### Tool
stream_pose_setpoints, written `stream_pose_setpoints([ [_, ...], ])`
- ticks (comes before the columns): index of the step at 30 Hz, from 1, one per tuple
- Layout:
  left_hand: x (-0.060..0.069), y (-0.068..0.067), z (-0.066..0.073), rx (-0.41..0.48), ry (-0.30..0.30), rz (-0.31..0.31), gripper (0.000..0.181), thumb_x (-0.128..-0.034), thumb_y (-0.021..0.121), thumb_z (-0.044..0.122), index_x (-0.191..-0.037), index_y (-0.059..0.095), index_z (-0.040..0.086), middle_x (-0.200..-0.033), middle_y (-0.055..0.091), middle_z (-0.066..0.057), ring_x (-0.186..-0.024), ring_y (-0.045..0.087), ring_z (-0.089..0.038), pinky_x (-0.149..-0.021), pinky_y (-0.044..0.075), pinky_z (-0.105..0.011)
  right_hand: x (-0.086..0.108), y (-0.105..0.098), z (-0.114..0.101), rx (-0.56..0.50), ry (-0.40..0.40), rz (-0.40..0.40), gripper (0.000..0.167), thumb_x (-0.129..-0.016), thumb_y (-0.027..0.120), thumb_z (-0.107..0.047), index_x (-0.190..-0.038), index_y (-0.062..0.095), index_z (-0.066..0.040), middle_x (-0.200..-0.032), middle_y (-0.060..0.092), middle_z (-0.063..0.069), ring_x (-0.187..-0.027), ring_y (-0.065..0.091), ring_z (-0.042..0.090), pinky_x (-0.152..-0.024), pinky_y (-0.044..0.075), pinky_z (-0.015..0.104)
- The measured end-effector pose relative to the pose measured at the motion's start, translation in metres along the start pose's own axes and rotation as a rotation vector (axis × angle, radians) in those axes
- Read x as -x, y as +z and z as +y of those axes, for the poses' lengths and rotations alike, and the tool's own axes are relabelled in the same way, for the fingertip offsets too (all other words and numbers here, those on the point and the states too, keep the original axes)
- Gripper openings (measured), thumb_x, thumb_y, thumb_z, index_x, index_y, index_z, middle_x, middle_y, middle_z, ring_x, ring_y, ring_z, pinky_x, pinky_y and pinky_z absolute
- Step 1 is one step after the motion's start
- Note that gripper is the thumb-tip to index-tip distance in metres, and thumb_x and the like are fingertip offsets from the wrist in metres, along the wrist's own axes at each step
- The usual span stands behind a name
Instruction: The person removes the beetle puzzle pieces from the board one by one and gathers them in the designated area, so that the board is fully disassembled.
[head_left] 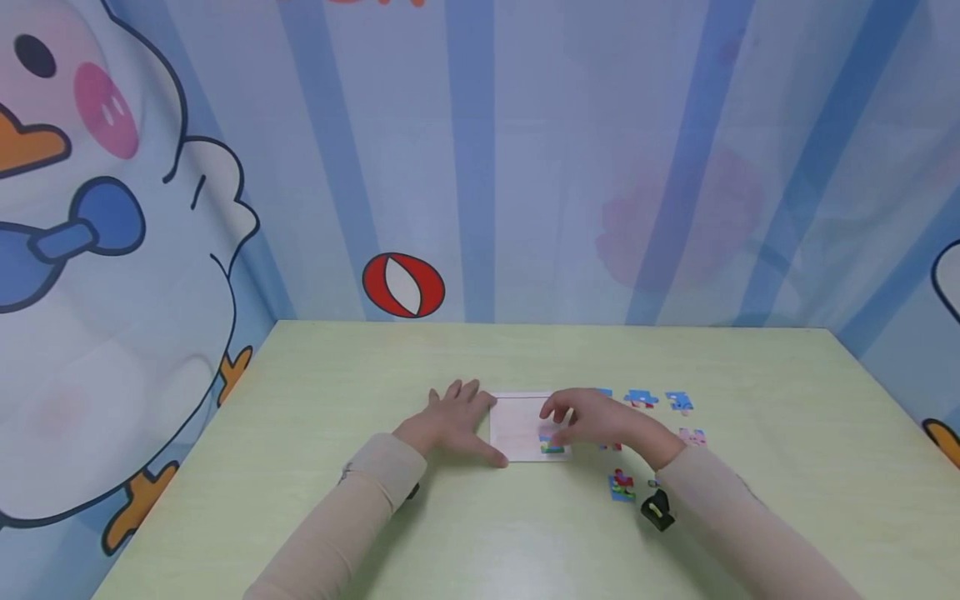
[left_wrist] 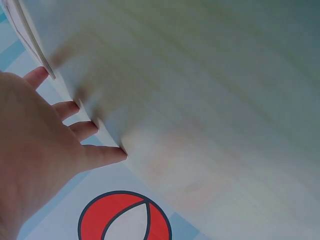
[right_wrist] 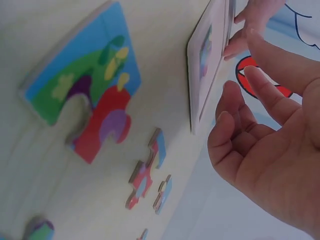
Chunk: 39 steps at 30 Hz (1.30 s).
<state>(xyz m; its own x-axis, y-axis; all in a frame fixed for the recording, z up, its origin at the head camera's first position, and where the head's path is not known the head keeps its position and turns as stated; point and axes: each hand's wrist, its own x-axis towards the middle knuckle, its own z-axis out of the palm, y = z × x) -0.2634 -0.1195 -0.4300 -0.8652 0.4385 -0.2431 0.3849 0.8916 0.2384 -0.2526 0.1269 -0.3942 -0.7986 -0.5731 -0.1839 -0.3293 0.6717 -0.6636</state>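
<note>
A white puzzle tray (head_left: 516,427) lies on the table with one colourful jigsaw piece (head_left: 552,447) in its lower right corner. My left hand (head_left: 448,422) is spread at the tray's left side, thumb and index finger touching its edge. In the left wrist view, the fingers (left_wrist: 102,156) of that hand lie straight on the tabletop. Over the tray's right side hovers my right hand (head_left: 596,417), its fingers loosely bent. The right wrist view shows nothing between the fingers (right_wrist: 272,95) and the piece (right_wrist: 205,56) lying on the tray.
Several loose jigsaw pieces lie right of the tray, among them a blue and red one (head_left: 641,398), a blue one (head_left: 680,402), a pink one (head_left: 693,437) and a red, green and blue one (head_left: 622,486). A printed curtain (head_left: 540,167) hangs behind the table (head_left: 360,358).
</note>
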Motion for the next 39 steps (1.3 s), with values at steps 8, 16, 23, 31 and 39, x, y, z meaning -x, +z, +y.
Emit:
stream_pose_setpoints([
  [8, 0.001, 0.001, 0.000, 0.011, 0.006, -0.001, 0.096, -0.0716, 0.067, 0.071, -0.146, 0.036, 0.018, -0.158, 0.021, -0.014, -0.145, 0.014, -0.041, -0.109, 0.013, -0.069, -0.007, 0.006, -0.001, 0.042, 0.059, -0.026, 0.028, -0.081, 0.076, -0.008, -0.106, 0.064, -0.009, -0.099, 0.060, 0.005, -0.084, 0.054, 0.019, -0.074, 0.047, 0.033],
  [16, 0.004, -0.002, 0.003, 0.018, 0.007, 0.000, 0.095, -0.0717, 0.067, 0.069, -0.145, 0.037, 0.017, -0.158, 0.022, -0.014, -0.145, 0.015, -0.040, -0.109, 0.013, -0.069, -0.010, 0.013, 0.003, 0.045, 0.100, -0.025, 0.025, -0.077, 0.078, -0.006, -0.098, 0.065, -0.013, -0.094, 0.059, 0.003, -0.086, 0.052, 0.019, -0.079, 0.046, 0.035],
  [23, 0.005, -0.003, 0.003, 0.023, 0.002, -0.002, 0.096, -0.0717, 0.068, 0.069, -0.146, 0.037, 0.017, -0.158, 0.022, -0.014, -0.145, 0.014, -0.041, -0.109, 0.013, -0.069, -0.013, 0.016, 0.003, 0.090, 0.074, -0.028, 0.024, -0.076, 0.079, -0.006, -0.096, 0.065, -0.010, -0.094, 0.059, 0.003, -0.087, 0.051, 0.019, -0.083, 0.046, 0.037],
  [31, 0.005, -0.003, 0.003, 0.022, 0.006, 0.002, 0.096, -0.0717, 0.068, 0.069, -0.146, 0.037, 0.017, -0.157, 0.023, -0.015, -0.144, 0.015, -0.041, -0.109, 0.014, -0.069, -0.015, 0.017, 0.005, 0.113, 0.069, -0.032, 0.022, -0.077, 0.079, -0.007, -0.094, 0.064, -0.010, -0.091, 0.058, 0.001, -0.085, 0.050, 0.018, -0.082, 0.046, 0.035],
  [39, 0.004, -0.003, 0.002, 0.009, 0.003, -0.001, 0.096, -0.0718, 0.068, 0.069, -0.146, 0.036, 0.018, -0.158, 0.021, -0.015, -0.145, 0.014, -0.041, -0.109, 0.014, -0.069, -0.015, 0.016, 0.002, 0.122, 0.074, -0.031, 0.023, -0.077, 0.080, -0.008, -0.093, 0.063, -0.010, -0.091, 0.056, 0.003, -0.086, 0.049, 0.019, -0.083, 0.045, 0.036],
])
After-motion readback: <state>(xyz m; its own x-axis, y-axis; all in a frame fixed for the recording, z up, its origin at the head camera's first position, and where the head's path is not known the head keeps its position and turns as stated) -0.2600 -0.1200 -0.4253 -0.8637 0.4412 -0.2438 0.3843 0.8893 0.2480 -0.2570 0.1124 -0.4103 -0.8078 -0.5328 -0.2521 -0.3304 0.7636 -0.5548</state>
